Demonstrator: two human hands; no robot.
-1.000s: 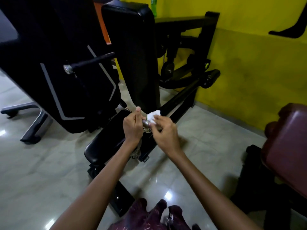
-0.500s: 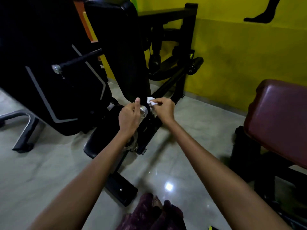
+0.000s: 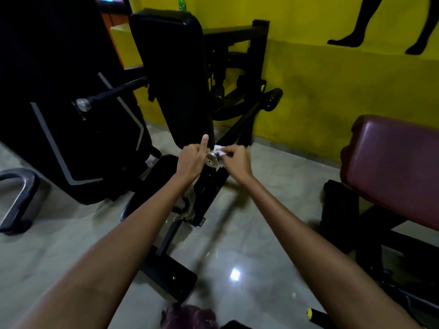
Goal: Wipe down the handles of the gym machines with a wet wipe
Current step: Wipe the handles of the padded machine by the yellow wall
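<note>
One wipe (image 3: 219, 150) (two hands).

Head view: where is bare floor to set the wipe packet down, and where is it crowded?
Bare floor lies between the forearms, bordered by the black machine base and the maroon bench. More shows by the grey curved leg. It is crowded at the chrome handle end, where the left hand and the right hand with the wet wipe meet.

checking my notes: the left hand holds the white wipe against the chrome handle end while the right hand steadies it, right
Not quite: the hands are swapped. In the head view the right hand pinches the white wipe against the chrome handle end, while the left hand steadies it.
</note>
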